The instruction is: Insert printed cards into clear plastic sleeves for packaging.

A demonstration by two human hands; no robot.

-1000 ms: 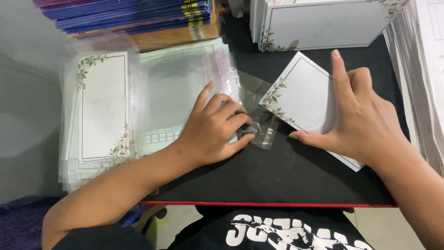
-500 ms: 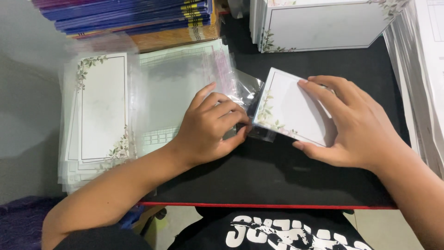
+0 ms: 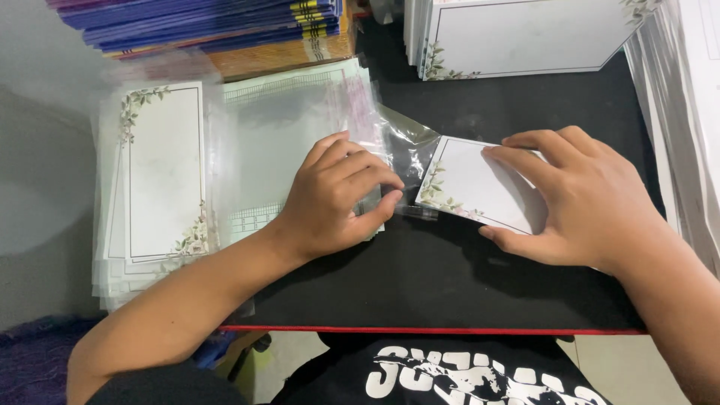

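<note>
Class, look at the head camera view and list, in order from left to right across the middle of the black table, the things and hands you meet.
Stack of sleeved white cards with floral corners → left hand → open clear plastic sleeve → white floral-bordered card → right hand → pile of white sheets at the table's right edge.

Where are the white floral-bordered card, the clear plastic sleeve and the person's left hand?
white card (image 3: 480,187), head view, on its bare middle.
clear plastic sleeve (image 3: 409,146), head view, on its open end.
left hand (image 3: 337,195), head view, on its back.
</note>
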